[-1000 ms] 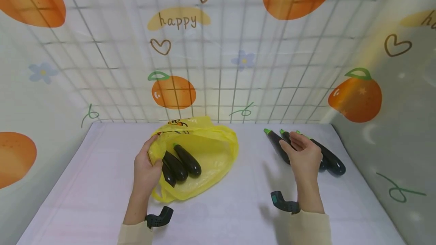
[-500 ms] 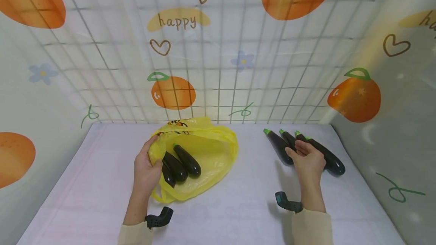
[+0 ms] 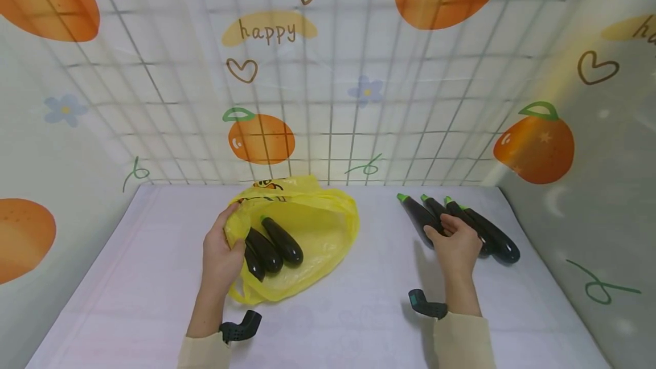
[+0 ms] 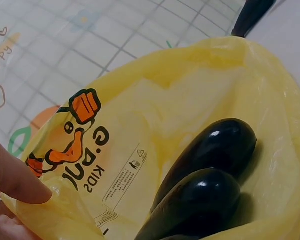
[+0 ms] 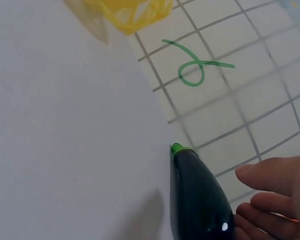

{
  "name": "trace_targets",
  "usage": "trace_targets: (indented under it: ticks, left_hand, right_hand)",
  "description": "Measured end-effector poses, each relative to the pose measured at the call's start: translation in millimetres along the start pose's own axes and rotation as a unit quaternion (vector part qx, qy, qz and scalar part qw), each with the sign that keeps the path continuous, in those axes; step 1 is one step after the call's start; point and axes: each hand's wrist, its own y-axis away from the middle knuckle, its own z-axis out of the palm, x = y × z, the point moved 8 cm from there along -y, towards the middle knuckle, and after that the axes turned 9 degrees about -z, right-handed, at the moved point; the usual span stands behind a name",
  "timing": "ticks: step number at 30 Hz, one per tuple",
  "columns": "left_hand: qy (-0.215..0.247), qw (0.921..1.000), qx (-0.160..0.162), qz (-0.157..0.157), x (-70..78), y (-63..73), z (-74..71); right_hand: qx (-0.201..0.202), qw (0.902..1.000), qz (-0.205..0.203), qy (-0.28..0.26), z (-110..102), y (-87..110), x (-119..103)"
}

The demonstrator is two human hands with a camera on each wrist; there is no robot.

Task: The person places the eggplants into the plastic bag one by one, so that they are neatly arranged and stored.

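My left hand (image 3: pixel 222 258) pinches the left rim of a yellow plastic bag (image 3: pixel 355 222), holding its mouth open. Inside the bag lie several dark eggplants (image 3: pixel 282 242); the left wrist view shows two rounded ends (image 4: pixel 210 200) close up, and a cartoon duck print (image 4: pixel 70 135). Over the row of eggplants on the right, my right hand (image 3: pixel 458 249) hovers with thumb and fingers apart. Just left of its thumb is the leftmost eggplant (image 3: pixel 416 216), green stem pointing away. In the right wrist view, that eggplant (image 5: pixel 202 200) lies beside the fingers, with nothing between thumb and fingers.
More eggplants (image 3: pixel 499 241) lie side by side at the right, partly covered by the hand. A white table (image 3: pixel 359 323) carries everything. A printed curtain with a grid behind it (image 3: pixel 338 130) stands at the back, with side walls left and right.
My right hand shifts slightly right, then back left and lower over the eggplants, its thumb now nearer the leftmost one. My left hand and the bag stay put.
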Motion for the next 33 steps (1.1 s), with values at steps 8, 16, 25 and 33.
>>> trace_targets:
  ticks: [8, 16, 25, 33]
  left_hand:
    - [-0.001, 1.0000, 0.000, 0.003, 0.2, -0.2, -1.1]
    - [0.001, 1.0000, 0.001, 0.003, 0.3, 0.0, -3.4]
    - [0.008, 1.0000, 0.001, 0.001, 0.2, -0.1, -4.2]
    - [0.008, 0.9999, 0.001, 0.008, 0.8, -0.5, -4.4]
  right_hand:
    - [-0.014, 0.9998, 0.004, 0.014, 1.6, 1.4, -1.5]
    - [-0.045, 0.9976, -0.004, 0.053, 14.4, -0.7, 0.8]
    - [-0.059, 0.9954, -0.027, 0.071, 23.8, 2.1, -3.4]
    - [-0.050, 0.9963, -0.041, 0.056, 24.9, 3.3, -2.1]
